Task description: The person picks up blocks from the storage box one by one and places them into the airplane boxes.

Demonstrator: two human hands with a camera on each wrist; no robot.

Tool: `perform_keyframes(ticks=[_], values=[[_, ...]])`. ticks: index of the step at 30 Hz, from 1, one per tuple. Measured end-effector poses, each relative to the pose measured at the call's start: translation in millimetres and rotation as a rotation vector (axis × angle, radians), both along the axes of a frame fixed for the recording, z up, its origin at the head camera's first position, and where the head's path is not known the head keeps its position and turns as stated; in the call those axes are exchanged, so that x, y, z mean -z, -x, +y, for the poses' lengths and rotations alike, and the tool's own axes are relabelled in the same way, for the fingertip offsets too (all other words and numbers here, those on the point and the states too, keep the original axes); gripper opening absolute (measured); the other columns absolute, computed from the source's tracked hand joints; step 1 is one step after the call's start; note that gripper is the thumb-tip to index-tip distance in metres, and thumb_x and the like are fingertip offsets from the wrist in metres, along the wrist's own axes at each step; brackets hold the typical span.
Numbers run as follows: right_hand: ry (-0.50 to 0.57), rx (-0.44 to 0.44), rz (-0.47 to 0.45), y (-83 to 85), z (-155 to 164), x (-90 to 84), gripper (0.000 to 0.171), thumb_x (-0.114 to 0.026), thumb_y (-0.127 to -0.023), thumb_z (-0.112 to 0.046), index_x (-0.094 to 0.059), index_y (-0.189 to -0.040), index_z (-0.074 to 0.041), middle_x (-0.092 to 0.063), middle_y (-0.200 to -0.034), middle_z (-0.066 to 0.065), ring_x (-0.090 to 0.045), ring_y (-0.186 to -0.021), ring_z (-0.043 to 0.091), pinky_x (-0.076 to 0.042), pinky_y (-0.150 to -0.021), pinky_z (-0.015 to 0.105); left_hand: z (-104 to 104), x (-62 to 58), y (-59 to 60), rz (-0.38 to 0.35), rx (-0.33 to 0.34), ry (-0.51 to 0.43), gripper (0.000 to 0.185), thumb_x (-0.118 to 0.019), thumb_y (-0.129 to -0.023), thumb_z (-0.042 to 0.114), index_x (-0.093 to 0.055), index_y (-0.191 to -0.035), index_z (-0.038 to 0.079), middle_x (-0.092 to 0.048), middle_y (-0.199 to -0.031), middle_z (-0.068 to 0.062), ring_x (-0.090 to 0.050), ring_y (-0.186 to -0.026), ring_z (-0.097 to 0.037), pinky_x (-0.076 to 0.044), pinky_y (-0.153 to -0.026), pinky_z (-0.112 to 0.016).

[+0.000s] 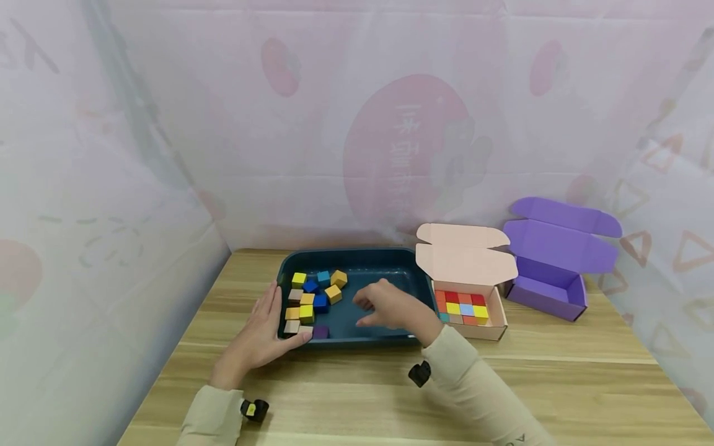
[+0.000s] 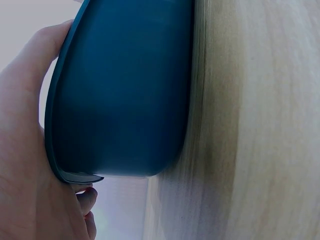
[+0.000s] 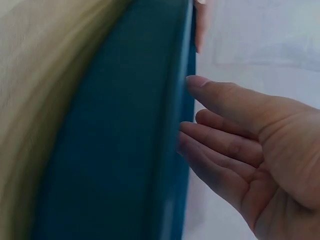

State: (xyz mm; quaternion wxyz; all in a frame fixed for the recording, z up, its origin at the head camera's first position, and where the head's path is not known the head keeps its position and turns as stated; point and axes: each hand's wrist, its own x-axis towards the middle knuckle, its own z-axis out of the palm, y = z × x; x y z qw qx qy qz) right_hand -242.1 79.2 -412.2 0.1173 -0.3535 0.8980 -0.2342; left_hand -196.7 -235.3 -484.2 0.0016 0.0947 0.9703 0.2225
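A dark teal tray [image 1: 344,323] lies on the table, with wooden cubes in several colours gathered in its left half. My left hand [image 1: 256,334] rests at the tray's front left corner, fingers along the left rim and thumb across the front rim. Over the bare middle of the tray is my right hand [image 1: 392,306], its fingers loosely bent and a gap between thumb and fingertips, holding nothing. Nearest to it on the left are a dark blue cube [image 1: 320,303] and a yellow-orange cube [image 1: 333,294]. A purple cube [image 1: 320,332] sits by the front wall.
Right of the tray stands an open peach cardboard box [image 1: 482,331] with rows of coloured cubes [image 1: 466,309] inside. Beyond it is an open purple box [image 1: 549,303]. Wood-grain tabletop [image 1: 346,396] extends in front, and a printed cloth [image 1: 312,155] hangs behind.
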Motion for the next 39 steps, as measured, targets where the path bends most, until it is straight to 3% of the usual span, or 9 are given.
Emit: perform_keyframes(ticks=[14, 24, 33, 39], values=[[-0.022, -0.075, 0.003, 4.5, -46.1, 38.7, 0.038, -0.082, -0.093, -0.018, -0.075, -0.128, -0.006, -0.079, -0.121, 0.006, -0.076, -0.103, 0.011, -0.062, -0.092, 0.022, 2.0, 1.2, -0.6, -0.009, 0.001, 0.012, 0.128, -0.061, -0.088, 0.081, -0.003, -0.169, 0.001, 0.004, -0.179, -0.019, -0.009, -0.162, -0.052, -0.019, -0.126, -0.072], [-0.028, -0.073, -0.017, 7.9, -64.8, 42.1, 0.035, -0.082, -0.093, -0.016, -0.076, -0.127, -0.009, -0.080, -0.118, 0.003, -0.076, -0.102, 0.008, -0.061, -0.091, 0.020, 0.2, 0.3, 0.4, 0.000, 0.002, 0.002, 0.129, -0.061, -0.087, 0.081, -0.003, -0.169, 0.000, 0.005, -0.179, -0.019, -0.009, -0.162, -0.053, -0.018, -0.127, -0.072], [-0.047, -0.090, 0.006, 10.6, -76.5, 44.7, 0.025, -0.083, -0.093, -0.016, -0.080, -0.117, -0.012, -0.080, -0.108, -0.002, -0.073, -0.092, 0.002, -0.060, -0.087, 0.017, 0.0, 2.2, 1.6, -0.002, 0.018, -0.015, 0.129, -0.064, -0.088, 0.079, -0.002, -0.169, -0.001, 0.008, -0.179, -0.017, -0.006, -0.164, -0.047, -0.012, -0.131, -0.068], [-0.043, -0.099, 0.007, 13.1, -77.7, 45.3, 0.024, -0.082, -0.093, -0.016, -0.080, -0.118, -0.013, -0.080, -0.109, -0.003, -0.072, -0.093, 0.002, -0.060, -0.087, 0.017, -0.9, 1.3, 2.0, -0.002, 0.014, -0.005, 0.128, -0.064, -0.088, 0.079, -0.002, -0.169, 0.000, 0.006, -0.179, -0.018, -0.007, -0.164, -0.049, -0.015, -0.129, -0.070]])
